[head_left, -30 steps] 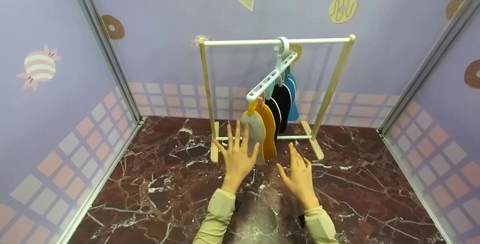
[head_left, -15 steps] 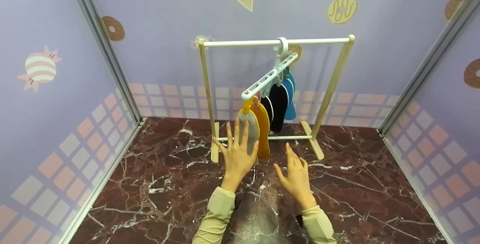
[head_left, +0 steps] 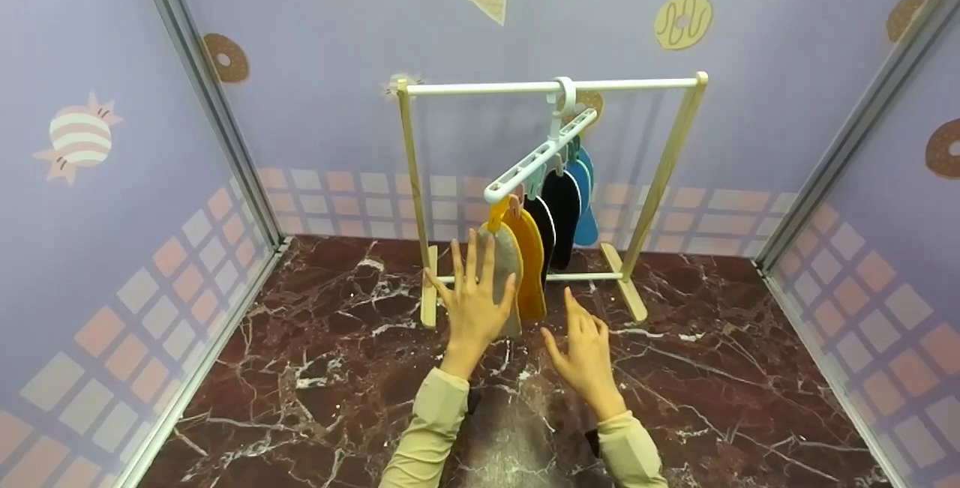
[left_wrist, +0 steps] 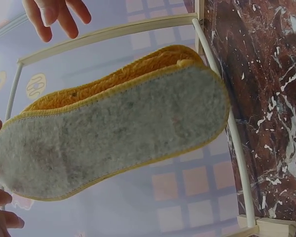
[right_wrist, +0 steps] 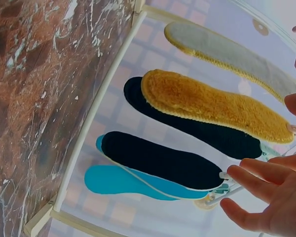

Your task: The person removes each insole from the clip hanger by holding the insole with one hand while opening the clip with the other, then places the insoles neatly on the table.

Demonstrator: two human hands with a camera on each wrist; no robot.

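Note:
A white hanger [head_left: 538, 159] hooks over the rack's top bar, with shoe insoles clipped along it. At its near end a yellow clip [head_left: 497, 213] holds a grey-faced insole [left_wrist: 113, 133] edged in yellow. Behind it hang a fuzzy orange insole [right_wrist: 202, 101], black insoles [right_wrist: 158, 160] and blue insoles [right_wrist: 121, 180]. My left hand [head_left: 474, 312] is spread with straight fingers, overlapping the grey insole in the head view. In the left wrist view its fingertips are right at that insole's clipped end. My right hand [head_left: 587, 357] is relaxed, holding nothing, to the right of the orange insole.
The drying rack [head_left: 679, 151] has wooden legs, wooden feet [head_left: 624, 282] and white bars. It stands on a dark red marbled surface [head_left: 315, 368]. Purple printed panels [head_left: 300, 98] enclose the back and both sides.
The hanger's near end and its insoles swing left, then slightly back right. My right hand drifts a little left; my left hand stays almost in place.

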